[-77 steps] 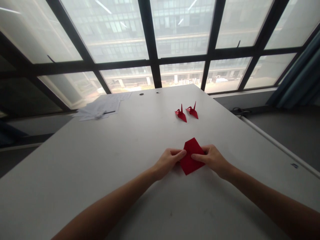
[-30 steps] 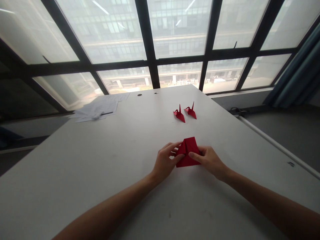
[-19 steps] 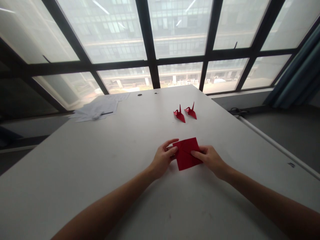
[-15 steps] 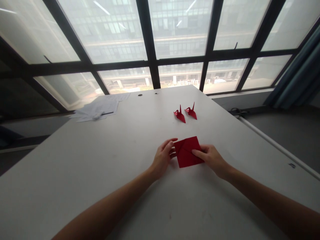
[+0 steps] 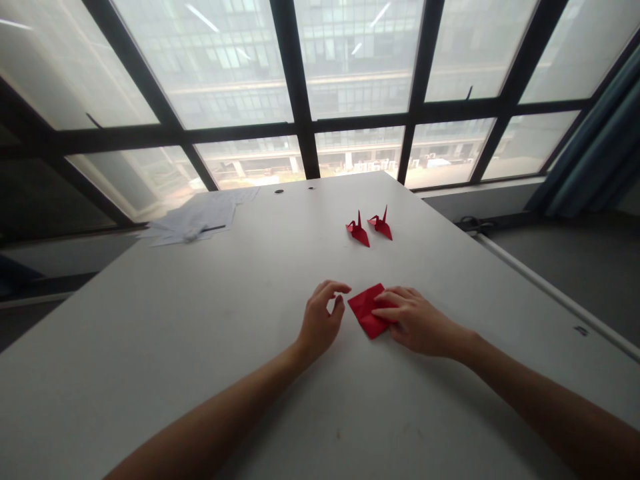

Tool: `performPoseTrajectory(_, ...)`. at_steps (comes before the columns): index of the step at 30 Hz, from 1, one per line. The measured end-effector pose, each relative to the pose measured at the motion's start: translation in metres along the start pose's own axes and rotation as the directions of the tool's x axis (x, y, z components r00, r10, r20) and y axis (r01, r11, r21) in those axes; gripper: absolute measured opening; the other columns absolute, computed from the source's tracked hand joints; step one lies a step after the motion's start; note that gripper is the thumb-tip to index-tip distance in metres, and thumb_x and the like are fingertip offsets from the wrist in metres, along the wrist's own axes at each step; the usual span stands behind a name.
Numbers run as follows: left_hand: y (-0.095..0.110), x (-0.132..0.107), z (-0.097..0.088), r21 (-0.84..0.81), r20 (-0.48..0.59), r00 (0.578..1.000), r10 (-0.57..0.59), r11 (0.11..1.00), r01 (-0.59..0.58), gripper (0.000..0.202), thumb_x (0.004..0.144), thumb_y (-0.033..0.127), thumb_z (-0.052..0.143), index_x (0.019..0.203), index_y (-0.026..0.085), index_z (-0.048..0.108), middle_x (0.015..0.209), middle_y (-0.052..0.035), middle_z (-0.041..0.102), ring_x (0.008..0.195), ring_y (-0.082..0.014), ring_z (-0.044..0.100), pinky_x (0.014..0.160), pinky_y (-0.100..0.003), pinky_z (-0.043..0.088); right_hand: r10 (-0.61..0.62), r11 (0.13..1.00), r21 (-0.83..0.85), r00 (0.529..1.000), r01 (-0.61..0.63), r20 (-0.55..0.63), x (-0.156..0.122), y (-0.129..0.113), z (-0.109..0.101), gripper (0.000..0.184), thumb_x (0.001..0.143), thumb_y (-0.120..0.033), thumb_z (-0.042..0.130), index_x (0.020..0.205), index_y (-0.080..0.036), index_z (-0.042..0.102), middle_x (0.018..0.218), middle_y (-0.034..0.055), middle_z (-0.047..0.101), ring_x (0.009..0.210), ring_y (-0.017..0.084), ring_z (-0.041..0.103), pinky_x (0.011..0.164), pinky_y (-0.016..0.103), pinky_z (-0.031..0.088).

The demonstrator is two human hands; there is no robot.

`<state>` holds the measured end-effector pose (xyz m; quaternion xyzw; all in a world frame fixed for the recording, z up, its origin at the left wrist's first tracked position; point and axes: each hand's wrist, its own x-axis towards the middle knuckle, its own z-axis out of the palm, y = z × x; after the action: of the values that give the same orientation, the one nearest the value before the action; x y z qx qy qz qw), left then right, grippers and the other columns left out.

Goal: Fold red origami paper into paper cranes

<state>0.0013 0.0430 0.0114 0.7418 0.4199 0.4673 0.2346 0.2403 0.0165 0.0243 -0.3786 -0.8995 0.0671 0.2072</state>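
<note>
A folded red paper (image 5: 366, 312) lies flat on the white table (image 5: 210, 333). My right hand (image 5: 413, 325) rests on its right part, fingers stretched out and pressing it down. My left hand (image 5: 321, 319) hovers just left of the paper, apart from it, with fingers loosely curled and nothing in them. Two finished red paper cranes (image 5: 358, 230) (image 5: 381, 225) stand side by side farther back on the table.
A loose pile of white sheets (image 5: 193, 219) lies at the table's far left corner. Two small dark holes (image 5: 279, 191) mark the far edge. A large window with dark frames (image 5: 295, 80) rises behind. Floor and a blue curtain (image 5: 595, 153) are on the right.
The red paper turned from a square into a smaller flat shape under my right hand. My left hand let go of its left edge and lifted away.
</note>
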Motion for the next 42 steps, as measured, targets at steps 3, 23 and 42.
performPoseTrajectory(3,0.003,-0.006,0.001,0.116,0.265,0.957,0.115,0.982,-0.150,0.024,0.090,0.010,0.053,0.104,0.023,0.068,0.104,-0.0054,0.068,0.101,-0.0206,0.062,0.093,-0.035,0.049,-0.010,0.998,0.060,0.999,0.007,0.053,-0.002,-0.006,-0.003,0.038,0.081,-0.026,0.073,0.119,-0.029,0.070,0.122,0.0068,0.068,0.115,0.028,0.057,0.103,0.048,0.040)
performPoseTrajectory(23,0.005,-0.012,-0.003,0.348,0.493,0.863,0.110,0.885,-0.311,0.034,0.089,0.008,0.051,0.112,0.027,0.068,0.133,-0.0034,0.065,0.139,-0.0249,0.046,0.123,-0.055,0.013,-0.057,0.972,0.234,0.994,0.034,0.093,-0.001,0.022,-0.008,0.048,0.082,-0.002,0.061,0.117,-0.033,0.072,0.120,0.0021,0.071,0.113,0.022,0.061,0.104,0.043,0.044)
performPoseTrajectory(42,-0.005,-0.010,0.001,0.240,0.495,0.858,0.136,0.928,-0.286,0.033,0.092,0.003,0.047,0.105,0.024,0.069,0.114,-0.0048,0.069,0.108,-0.0217,0.060,0.109,-0.043,0.038,0.005,0.949,0.311,0.994,-0.040,0.112,-0.002,0.033,-0.009,0.047,0.093,-0.005,0.050,0.125,-0.033,0.069,0.131,0.0051,0.064,0.122,0.022,0.056,0.104,0.040,0.048)
